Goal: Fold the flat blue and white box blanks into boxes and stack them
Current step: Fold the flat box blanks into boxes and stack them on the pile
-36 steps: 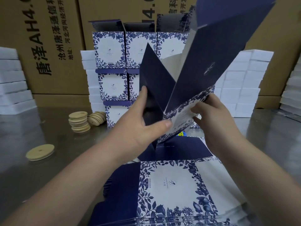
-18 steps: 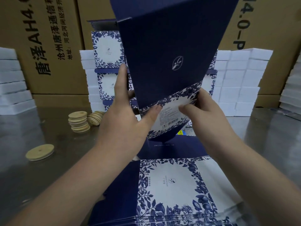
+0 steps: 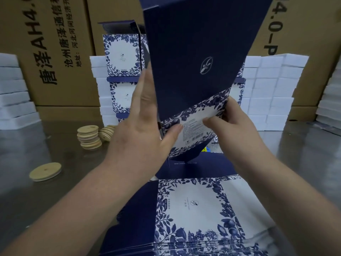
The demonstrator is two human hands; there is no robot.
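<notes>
The half-folded box, long axis tilted up and rightward, is pressed at its left side by the spread left hand and pinched low by the right hand.

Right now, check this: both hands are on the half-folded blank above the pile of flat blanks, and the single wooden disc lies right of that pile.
One thing is wrong: the single wooden disc lies left of the pile of flat blanks, not right; the head view shows it. The left hand and right hand are on the half-folded blank above it.
</notes>
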